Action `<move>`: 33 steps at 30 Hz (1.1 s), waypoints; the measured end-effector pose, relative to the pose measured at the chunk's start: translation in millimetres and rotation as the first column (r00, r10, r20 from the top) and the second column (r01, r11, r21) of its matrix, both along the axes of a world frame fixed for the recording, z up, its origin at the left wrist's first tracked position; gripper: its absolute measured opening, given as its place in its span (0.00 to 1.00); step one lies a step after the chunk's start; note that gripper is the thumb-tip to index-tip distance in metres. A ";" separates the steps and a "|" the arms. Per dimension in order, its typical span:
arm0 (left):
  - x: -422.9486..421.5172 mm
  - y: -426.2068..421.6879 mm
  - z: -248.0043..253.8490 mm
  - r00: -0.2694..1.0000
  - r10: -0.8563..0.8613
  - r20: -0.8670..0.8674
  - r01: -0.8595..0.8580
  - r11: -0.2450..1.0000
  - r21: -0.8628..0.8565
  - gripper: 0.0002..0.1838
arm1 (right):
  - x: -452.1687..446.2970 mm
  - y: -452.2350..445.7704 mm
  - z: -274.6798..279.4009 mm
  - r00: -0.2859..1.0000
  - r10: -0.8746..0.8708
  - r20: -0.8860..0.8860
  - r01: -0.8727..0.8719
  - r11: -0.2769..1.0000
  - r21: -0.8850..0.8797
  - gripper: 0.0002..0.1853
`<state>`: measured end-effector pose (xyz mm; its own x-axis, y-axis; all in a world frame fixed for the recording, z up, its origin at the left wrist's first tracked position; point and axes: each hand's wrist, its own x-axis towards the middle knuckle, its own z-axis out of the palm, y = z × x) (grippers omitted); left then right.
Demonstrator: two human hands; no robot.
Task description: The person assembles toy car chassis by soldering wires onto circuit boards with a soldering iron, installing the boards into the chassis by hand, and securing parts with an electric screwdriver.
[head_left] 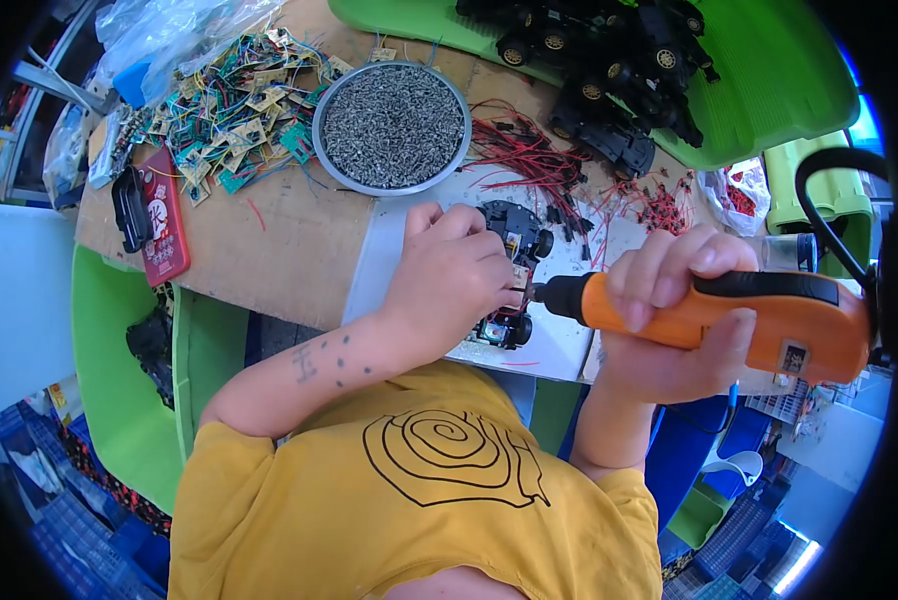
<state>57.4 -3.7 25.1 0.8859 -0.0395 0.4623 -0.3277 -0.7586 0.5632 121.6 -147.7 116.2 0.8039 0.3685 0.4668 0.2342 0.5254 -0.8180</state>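
I've got the left hand (449, 265) on the black car chassis (515, 235), just nearside of the screw bowl (391, 190); can't tell if it's pinching. Right hand (669, 367) wrapped round the orange driver (784, 325), bit at chassis. Red wires (529, 148) right of bowl, circuit boards (239, 128) left.

Bowl (389, 190) blocks ahead; tabletop (279, 250) passable left; beneath screwdriver (769, 322) unclear.

Yellow T-shirt (414, 500), black spiral print (451, 432)
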 end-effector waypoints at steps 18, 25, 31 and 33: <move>-4.4 8.0 1.6 0.952 0.038 -0.302 -0.063 0.995 -0.072 0.30 | 11.5 13.7 -14.8 0.999 -0.049 -0.001 0.049 0.995 -0.081 0.18; -6.2 4.1 -2.1 0.956 0.032 -0.292 -0.048 0.998 -0.048 0.29 | 10.6 12.8 -15.1 0.998 -0.056 0.014 0.057 0.992 -0.112 0.18; -2.7 4.3 -4.3 0.965 0.017 -0.260 -0.020 1.000 -0.008 0.25 | 11.9 12.9 -21.7 0.997 0.062 0.039 -0.060 0.996 -0.062 0.19; -6.8 13.1 5.1 0.963 0.018 -0.269 -0.011 1.000 0.028 0.24 | 12.3 10.2 -15.0 0.986 -0.034 -0.164 0.047 0.996 0.080 0.18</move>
<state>50.5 9.4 30.2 0.9780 -0.0343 0.2056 -0.1553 -0.7775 0.6094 133.8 -137.4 101.2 0.8850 0.2994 0.3567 0.1245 0.5861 -0.8006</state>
